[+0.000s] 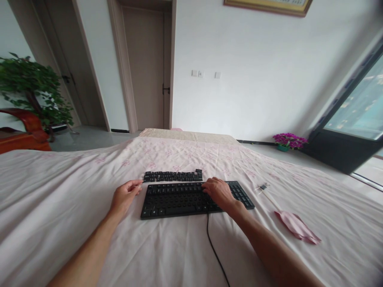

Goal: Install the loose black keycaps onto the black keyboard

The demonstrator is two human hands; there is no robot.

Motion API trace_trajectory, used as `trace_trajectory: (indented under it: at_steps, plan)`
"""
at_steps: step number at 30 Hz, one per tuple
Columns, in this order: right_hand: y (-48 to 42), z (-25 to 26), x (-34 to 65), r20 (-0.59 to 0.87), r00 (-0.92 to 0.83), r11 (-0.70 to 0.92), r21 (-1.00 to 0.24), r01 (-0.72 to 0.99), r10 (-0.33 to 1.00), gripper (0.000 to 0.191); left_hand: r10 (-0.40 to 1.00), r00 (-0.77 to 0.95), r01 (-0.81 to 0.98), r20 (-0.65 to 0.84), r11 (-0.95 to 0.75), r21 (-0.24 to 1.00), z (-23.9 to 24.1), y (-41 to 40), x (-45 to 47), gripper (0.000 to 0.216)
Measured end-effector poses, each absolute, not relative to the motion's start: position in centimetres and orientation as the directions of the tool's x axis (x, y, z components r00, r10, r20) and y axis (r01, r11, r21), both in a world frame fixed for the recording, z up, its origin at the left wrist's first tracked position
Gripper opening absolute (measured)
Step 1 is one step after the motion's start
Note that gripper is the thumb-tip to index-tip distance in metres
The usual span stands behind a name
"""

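Note:
A black keyboard (179, 200) lies on a pale floral cloth (60, 199), its cable (214, 249) running toward me. Behind it, loose black keycaps (172, 175) sit in rows. My left hand (124, 197) is at the keyboard's left end, fingers pinched together near the leftmost keycaps; whether it holds one is too small to make out. My right hand (218, 192) rests palm down on the keyboard's upper right part, fingers curled over the keys.
A thin stick tool with a dark clip end (265, 190) and a folded pink cloth (297, 227) lie right of the keyboard. Beyond the table stand a wooden chair (20, 133), a leafy plant (32, 87), purple flowers (289, 140), doors and a window.

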State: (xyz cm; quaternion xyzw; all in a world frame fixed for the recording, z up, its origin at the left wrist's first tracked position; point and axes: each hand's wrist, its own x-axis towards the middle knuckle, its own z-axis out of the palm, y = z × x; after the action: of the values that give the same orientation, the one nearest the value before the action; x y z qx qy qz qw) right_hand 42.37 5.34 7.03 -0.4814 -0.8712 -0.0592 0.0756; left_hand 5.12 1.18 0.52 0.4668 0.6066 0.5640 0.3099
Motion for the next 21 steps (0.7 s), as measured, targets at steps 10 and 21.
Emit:
trace_trajectory:
  at_steps: [10, 21]
  plan:
    - [4.8, 6.1, 42.3, 0.209, -0.425, 0.444, -0.051, 0.895, 0.881, 0.024, 0.915, -0.377, 0.220, 0.144, -0.062, 0.973, 0.9, 1.1, 5.2, 0.045]
    - [4.8, 7.7, 40.1, 0.135, -0.340, 0.345, -0.009, 0.939, 0.931, 0.016, 0.916, -0.377, 0.225, 0.134, -0.050, 0.973, 0.5, 1.2, 5.1, 0.044]
